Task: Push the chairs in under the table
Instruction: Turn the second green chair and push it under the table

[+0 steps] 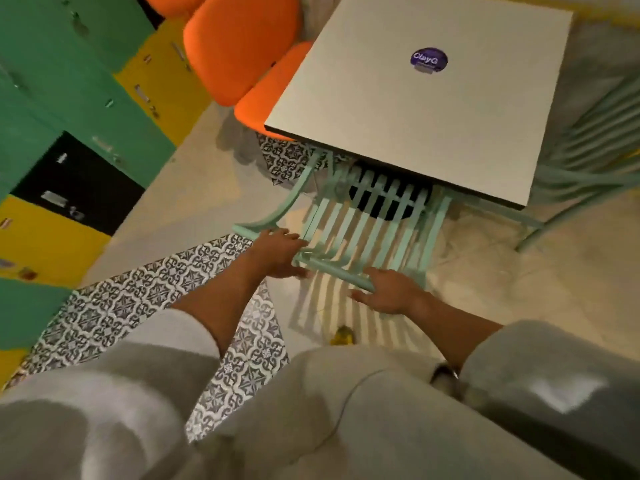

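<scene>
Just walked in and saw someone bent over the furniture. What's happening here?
A person is tidying chairs at a small square table. Both hands are on the top rail of a mint green slatted chair: the left hand near its left corner, the right hand with fingers spread further along. The chair's seat is already mostly under the table. An orange chair is partly tucked in at the left side, and another green chair stands on the right.

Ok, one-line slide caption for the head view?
Both hands, left and right, on the mint slatted chair at the table.
</scene>
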A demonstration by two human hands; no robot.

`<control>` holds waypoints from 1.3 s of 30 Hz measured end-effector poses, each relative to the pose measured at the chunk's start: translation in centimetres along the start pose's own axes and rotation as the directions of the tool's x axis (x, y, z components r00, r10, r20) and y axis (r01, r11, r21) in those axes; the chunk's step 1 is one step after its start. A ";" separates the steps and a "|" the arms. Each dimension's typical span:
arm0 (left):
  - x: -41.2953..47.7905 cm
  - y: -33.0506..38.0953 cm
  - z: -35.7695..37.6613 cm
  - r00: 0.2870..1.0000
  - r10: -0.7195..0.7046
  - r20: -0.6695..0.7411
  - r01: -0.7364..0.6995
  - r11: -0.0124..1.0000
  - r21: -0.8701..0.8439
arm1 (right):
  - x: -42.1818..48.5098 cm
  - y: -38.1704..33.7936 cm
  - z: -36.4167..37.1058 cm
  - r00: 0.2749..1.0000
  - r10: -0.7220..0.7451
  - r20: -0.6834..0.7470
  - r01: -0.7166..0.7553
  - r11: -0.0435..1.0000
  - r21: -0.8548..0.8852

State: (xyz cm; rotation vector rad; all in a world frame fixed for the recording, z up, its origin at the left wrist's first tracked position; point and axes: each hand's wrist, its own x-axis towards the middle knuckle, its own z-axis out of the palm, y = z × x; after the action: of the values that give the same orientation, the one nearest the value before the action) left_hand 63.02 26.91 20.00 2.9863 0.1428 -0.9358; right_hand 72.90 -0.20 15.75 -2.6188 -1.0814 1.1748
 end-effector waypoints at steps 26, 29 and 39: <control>1.8 -7.9 6.1 0.889 0.429 0.158 -0.457 0.834 0.309 | 1.2 -9.8 6.8 0.851 0.518 -0.089 -0.523 0.850 -0.062; 0.8 -7.9 6.8 0.897 0.423 0.132 -0.439 0.810 0.388 | -0.3 -9.8 7.8 0.836 0.537 -0.113 -0.545 0.837 -0.051; 1.6 -6.7 7.9 0.952 0.294 0.081 -0.301 0.859 0.413 | -1.5 -6.9 8.3 0.851 0.491 -0.184 -0.509 0.858 -0.066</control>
State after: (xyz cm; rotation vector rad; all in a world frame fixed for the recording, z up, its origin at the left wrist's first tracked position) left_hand 59.25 33.41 12.72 3.2319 -0.5854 -1.0638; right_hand 62.62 2.31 13.12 -3.1349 -0.4476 0.9590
